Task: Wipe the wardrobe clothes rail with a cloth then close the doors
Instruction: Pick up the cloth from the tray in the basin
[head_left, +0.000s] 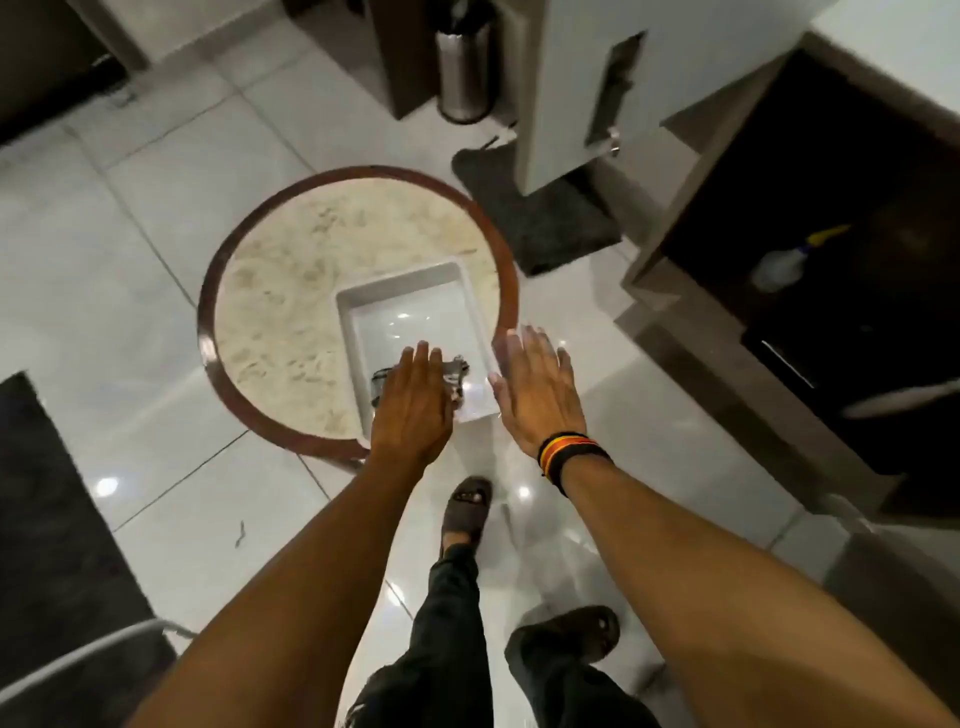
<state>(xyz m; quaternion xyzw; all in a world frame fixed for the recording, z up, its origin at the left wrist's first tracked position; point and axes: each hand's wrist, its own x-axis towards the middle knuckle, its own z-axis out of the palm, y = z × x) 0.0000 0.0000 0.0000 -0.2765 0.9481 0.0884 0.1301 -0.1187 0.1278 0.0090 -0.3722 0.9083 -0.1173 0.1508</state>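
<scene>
A grey patterned cloth lies at the near left corner of a white rectangular tray on a round marble-topped table. My left hand is palm down on top of the cloth, fingers stretched out flat, and covers most of it. My right hand hovers open just beyond the tray's near right corner, fingers spread, holding nothing. The open wardrobe is on the right, with a dark inside. Its clothes rail is out of view.
A spray bottle lies inside the wardrobe above a dark drawer. A white door stands open at the top, next to a metal bin and a dark mat. A dark rug is at the left. My feet stand on glossy tiles.
</scene>
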